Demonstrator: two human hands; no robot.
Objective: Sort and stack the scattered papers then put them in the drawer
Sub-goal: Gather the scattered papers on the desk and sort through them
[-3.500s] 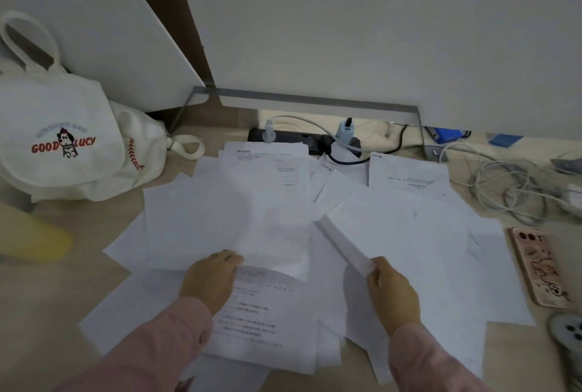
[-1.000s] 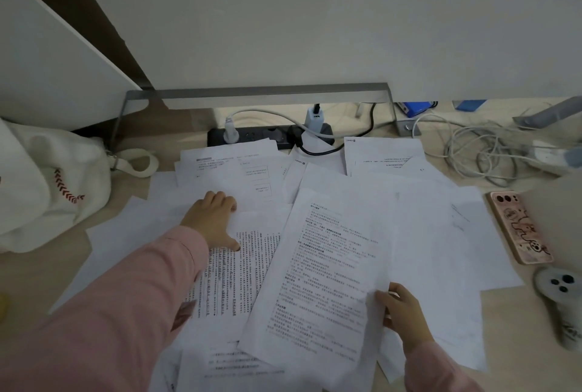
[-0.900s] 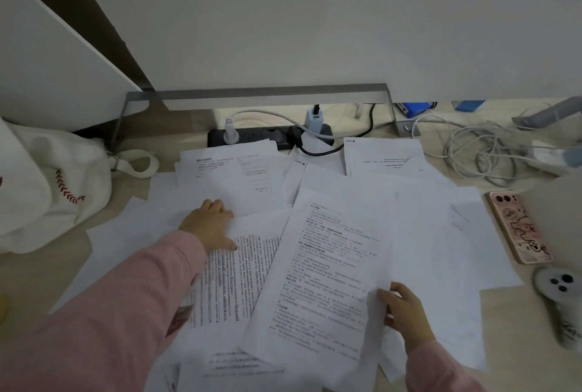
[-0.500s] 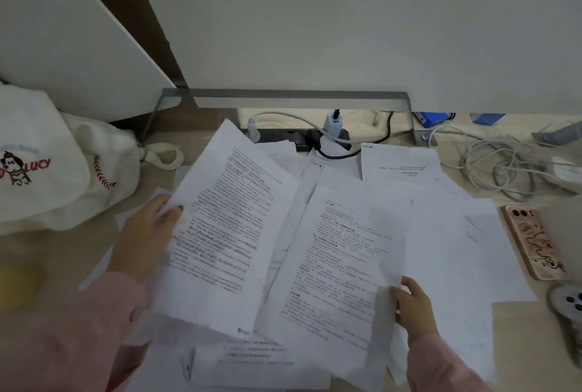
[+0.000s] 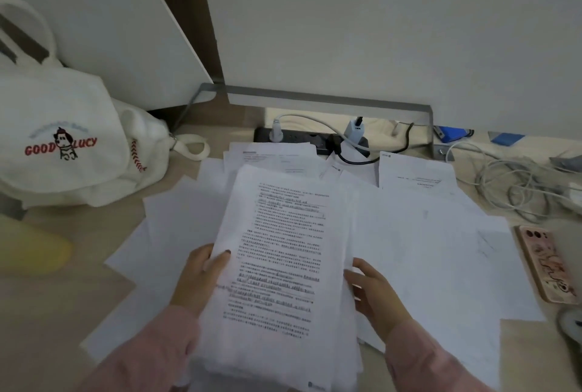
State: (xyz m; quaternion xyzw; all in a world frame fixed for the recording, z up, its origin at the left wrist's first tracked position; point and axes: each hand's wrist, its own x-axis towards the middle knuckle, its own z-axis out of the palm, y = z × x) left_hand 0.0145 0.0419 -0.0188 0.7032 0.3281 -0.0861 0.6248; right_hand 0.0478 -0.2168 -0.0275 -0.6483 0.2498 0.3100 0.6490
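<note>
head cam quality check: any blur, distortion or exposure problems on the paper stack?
Head view: dim, flat light, no glare or hard shadows. The printed text on the held stack is smeared and unreadable. The left hand and right hand are soft-edged, both sleeves blurrier. Wide-angle bending shows at the edges; the phone leans. The tote bag logo is readable.

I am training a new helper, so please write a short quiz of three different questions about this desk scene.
1. True or false: both hands hold the printed stack.
2. What lies at the desk's right edge? A) phone B) mug C) stapler
3. Fill in: the tote bag reads "GOOD ____".

Key:
1. True; the left hand and right hand grip its sides.
2. A
3. LUCY
</note>
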